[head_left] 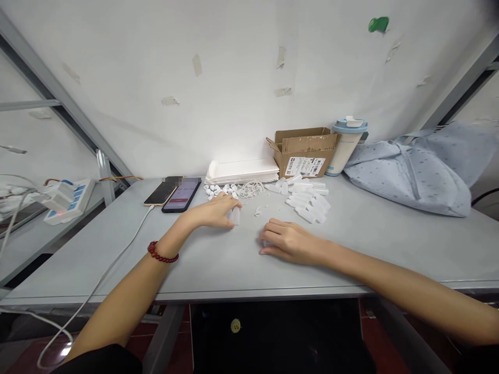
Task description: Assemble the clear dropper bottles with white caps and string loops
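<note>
My left hand [215, 210] curls over a small translucent plastic bottle [235, 216], thumb on the near side and fingers on the far side. My right hand [290, 241] is closed near the middle of the table, with a sliver of a translucent plastic piece [266, 243] showing between thumb and fingers; most of it is hidden. Just beyond my left hand lies a heap of small white caps [222, 190], and beside it a tangle of thin white loops [252, 190]. One loose white loop [259, 211] rests between my hands. Several translucent bottles [310, 203] lie beyond my right hand.
A stack of white envelopes [241, 170], an open cardboard box [306, 153] and a blue-lidded cup [346, 145] stand against the wall. A pale blue fabric bag [405, 176] lies at right. Two phones [182, 196], a white cable [117, 267] and a power strip [72, 200] are at left.
</note>
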Motion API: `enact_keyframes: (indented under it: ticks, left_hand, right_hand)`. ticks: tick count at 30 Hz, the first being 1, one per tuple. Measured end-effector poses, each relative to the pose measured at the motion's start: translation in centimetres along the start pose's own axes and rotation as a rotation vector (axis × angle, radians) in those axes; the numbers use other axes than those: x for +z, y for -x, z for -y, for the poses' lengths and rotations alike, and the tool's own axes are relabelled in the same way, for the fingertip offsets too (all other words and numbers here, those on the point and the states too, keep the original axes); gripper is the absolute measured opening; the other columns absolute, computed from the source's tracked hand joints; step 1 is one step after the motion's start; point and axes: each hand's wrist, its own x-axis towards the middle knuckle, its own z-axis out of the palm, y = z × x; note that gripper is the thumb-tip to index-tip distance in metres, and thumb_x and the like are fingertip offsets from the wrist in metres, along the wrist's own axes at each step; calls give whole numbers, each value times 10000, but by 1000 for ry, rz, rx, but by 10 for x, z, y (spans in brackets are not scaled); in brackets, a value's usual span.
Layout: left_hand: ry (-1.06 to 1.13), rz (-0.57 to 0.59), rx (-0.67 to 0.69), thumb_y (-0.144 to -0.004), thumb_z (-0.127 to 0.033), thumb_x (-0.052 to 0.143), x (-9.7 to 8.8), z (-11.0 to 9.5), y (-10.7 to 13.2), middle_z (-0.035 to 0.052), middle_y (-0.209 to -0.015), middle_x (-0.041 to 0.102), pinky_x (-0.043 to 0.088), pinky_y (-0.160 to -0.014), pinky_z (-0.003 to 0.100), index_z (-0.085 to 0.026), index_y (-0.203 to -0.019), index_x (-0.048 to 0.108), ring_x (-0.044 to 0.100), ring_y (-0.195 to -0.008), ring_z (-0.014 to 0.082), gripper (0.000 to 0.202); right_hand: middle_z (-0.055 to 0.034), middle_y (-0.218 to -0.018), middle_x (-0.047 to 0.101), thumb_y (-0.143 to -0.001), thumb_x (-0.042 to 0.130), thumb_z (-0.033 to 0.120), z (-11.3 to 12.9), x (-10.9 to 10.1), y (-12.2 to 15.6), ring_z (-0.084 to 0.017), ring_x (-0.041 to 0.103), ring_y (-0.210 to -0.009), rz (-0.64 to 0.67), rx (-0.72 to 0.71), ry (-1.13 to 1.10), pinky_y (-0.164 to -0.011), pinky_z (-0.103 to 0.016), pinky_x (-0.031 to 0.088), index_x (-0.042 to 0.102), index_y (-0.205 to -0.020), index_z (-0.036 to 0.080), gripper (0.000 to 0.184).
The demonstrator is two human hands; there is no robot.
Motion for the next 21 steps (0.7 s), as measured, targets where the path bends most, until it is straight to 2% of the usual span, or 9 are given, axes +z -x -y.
enact_keyframes:
  ticks: [2, 4, 6, 8, 14, 17, 21]
  left_hand:
    - [25, -36, 4, -714, -383, 599, 1, -4, -1, 105, -1168, 544, 384, -936, 398, -179, -1206, 506, 427, -1145, 291, 541]
    - [59, -135, 38, -755, -433, 579, 4, -10, -3, 107, -1167, 534, 376, -945, 409, -172, -1204, 502, 431, -1126, 279, 525]
    - [84, -255, 115, -819, -410, 526, 9, -17, -6, 98, -1144, 538, 379, -943, 403, -180, -1179, 515, 441, -1098, 256, 428]
    - [80, -325, 200, -861, -339, 480, 15, -24, -9, 89, -1116, 549, 387, -938, 394, -192, -1148, 538, 446, -1082, 239, 327]
    - [20, -322, 297, -862, -179, 431, 30, -33, -17, 100, -1045, 606, 422, -897, 397, -167, -1078, 598, 486, -1032, 238, 274]
    - [43, -375, 288, -853, -158, 433, 29, -32, -18, 89, -985, 639, 438, -872, 388, -166, -1032, 622, 517, -987, 233, 260]
    - [71, -434, 254, -846, -173, 470, 27, -30, -19, 72, -1005, 654, 442, -874, 390, -176, -1035, 622, 523, -996, 234, 242]
  right_hand:
    - [-90, -831, 583, -932, 422, 361, 0, 0, 0, -179, 530, -788, -20, -8, 6, -697, -298, 464, 579, -922, 130, 279]
    - [-94, -840, 592, -927, 435, 361, 0, -1, 0, -181, 535, -783, -68, -20, 19, -685, -299, 467, 577, -938, 129, 272]
    - [-97, -851, 599, -924, 441, 361, -1, -2, 0, -180, 541, -779, -130, -32, 34, -666, -295, 468, 574, -946, 132, 266]
    - [-101, -864, 604, -927, 438, 354, -2, -3, 1, -181, 552, -788, -188, -36, 53, -653, -291, 469, 570, -952, 139, 254]
    - [-112, -906, 604, -925, 442, 328, -14, -4, 2, -187, 584, -818, -322, 18, 71, -652, -290, 491, 566, -970, 155, 218]
    - [-103, -892, 592, -915, 466, 326, -22, -5, 2, -185, 579, -809, -398, 58, 26, -689, -306, 499, 556, -950, 167, 186]
    - [-79, -870, 575, -888, 525, 325, -31, -9, 2, -161, 554, -736, -518, 137, -45, -646, -288, 477, 536, -903, 182, 144]
